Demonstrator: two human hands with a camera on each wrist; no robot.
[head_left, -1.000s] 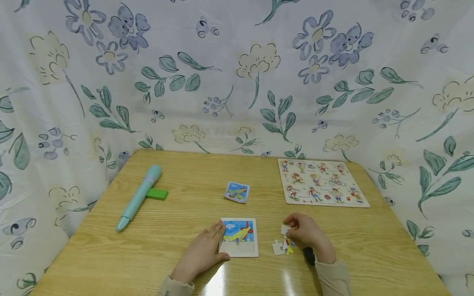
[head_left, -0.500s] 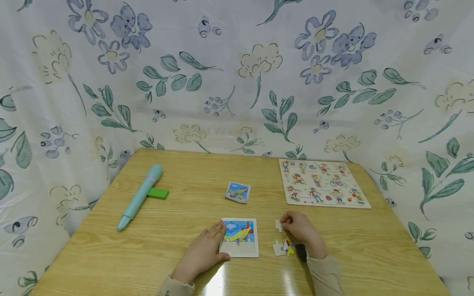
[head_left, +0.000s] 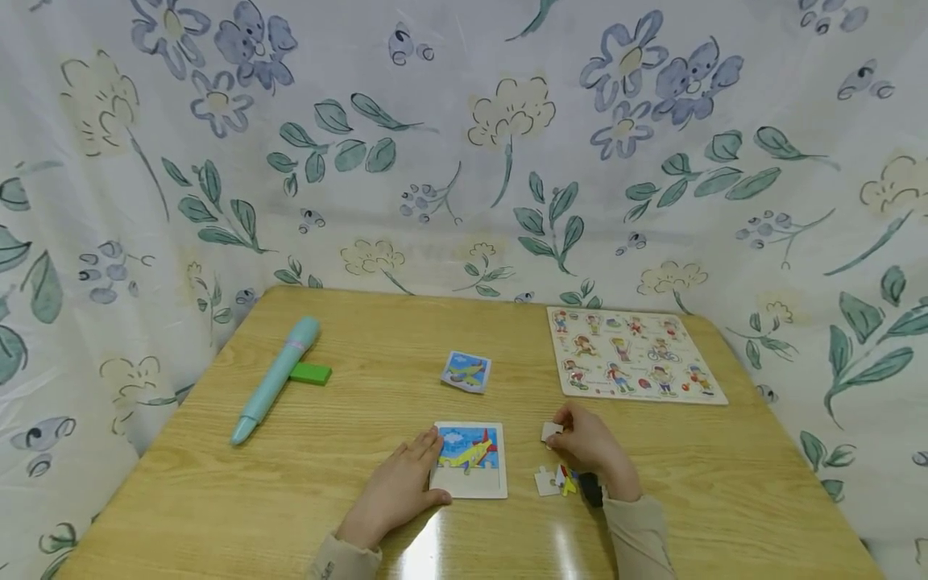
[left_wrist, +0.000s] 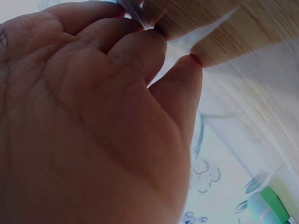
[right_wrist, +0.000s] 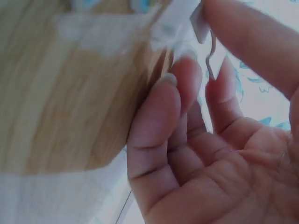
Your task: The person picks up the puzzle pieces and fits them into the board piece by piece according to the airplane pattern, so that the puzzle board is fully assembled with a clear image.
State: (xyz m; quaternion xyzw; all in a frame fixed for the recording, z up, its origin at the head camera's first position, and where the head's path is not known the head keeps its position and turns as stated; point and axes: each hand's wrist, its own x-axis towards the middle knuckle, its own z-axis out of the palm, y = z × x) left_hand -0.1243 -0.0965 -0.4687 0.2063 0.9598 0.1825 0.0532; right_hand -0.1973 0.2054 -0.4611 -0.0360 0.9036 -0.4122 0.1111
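My right hand [head_left: 590, 447] pinches a jigsaw puzzle piece [head_left: 551, 432], pale side showing, between thumb and fingertips. In the right wrist view the puzzle piece [right_wrist: 215, 58] is seen edge-on at the fingertips. My left hand [head_left: 397, 490] lies along the left side of a small square puzzle tray [head_left: 504, 483], fingers extended over its edge and thumb by the near corner. The tray's upper half holds joined pieces picturing a yellow and red plane [head_left: 467, 453]; its lower half is bare. Just below my right hand, a pale loose piece [head_left: 546, 482] touches a coloured piece [head_left: 568, 482].
Behind the tray lies a plane picture card [head_left: 466, 372]. A peg board [head_left: 638, 354] with sporting figures is at the back right. On the left, a teal stick-shaped toy [head_left: 275, 379] lies against a green block [head_left: 312, 373]. A floral curtain [head_left: 449, 161] surrounds the wooden table [head_left: 362, 338].
My right hand has shifted a little left with the pinched puzzle piece and changed its angle between the fingers. My left hand keeps its place at the tray.
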